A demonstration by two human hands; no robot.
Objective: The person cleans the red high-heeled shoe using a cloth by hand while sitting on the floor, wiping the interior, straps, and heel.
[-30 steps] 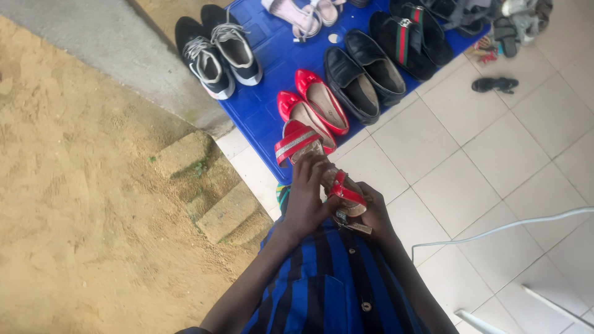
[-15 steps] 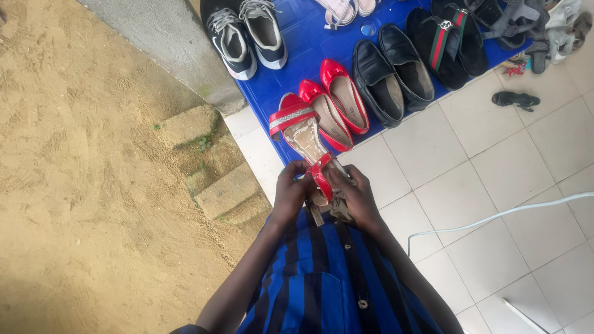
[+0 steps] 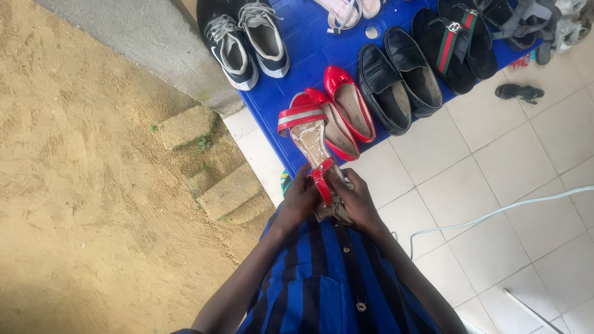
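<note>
I hold a red sandal [image 3: 307, 135] with a silver-trimmed toe band and a worn pale insole out in front of my chest, toe pointing away. My left hand [image 3: 299, 199] grips its heel end from the left. My right hand [image 3: 354, 201] grips the heel from the right, with a crumpled brownish cloth [image 3: 335, 210] bunched under its fingers. The sandal's red ankle strap [image 3: 322, 181] stands between my two thumbs.
A blue mat [image 3: 309, 49] carries red flats [image 3: 346, 110], black loafers [image 3: 399, 77], black sneakers [image 3: 244, 40], black slides with a striped band [image 3: 455, 40] and pale sandals. A small black sandal [image 3: 518, 92] lies on the tiled floor. A white cable [image 3: 495, 213] runs right. Sand and stone blocks lie left.
The sandal has been turned from tilted to pointing straight away, and both hands have shifted down to its heel; the right hand came up from beneath it.
</note>
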